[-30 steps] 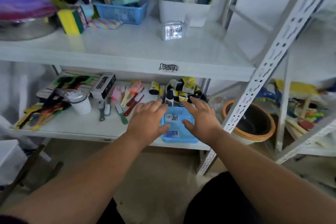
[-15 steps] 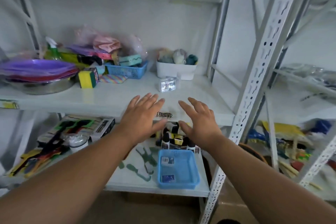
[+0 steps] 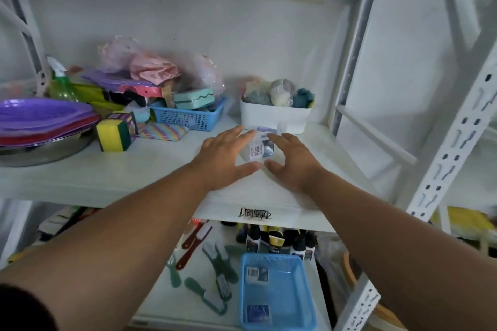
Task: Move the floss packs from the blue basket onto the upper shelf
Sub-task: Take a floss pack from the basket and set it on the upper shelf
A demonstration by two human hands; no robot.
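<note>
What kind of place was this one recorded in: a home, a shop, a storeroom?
Probably a storeroom or small shop's stock area. Bare white slotted-steel racking holds mixed household goods: sponges, stacked purple plastic plates, brushes laid loose on the lower shelf, and several small bottles grouped together.

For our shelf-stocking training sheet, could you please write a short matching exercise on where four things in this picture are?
Things:
1. floss pack
2. blue basket
3. yellow sponge
4. white tub

Places:
A. lower shelf, front
B. upper shelf, between the two hands
C. upper shelf, at the back
D. upper shelf, beside the purple plates

Pairs: 1-B, 2-A, 3-D, 4-C
</note>
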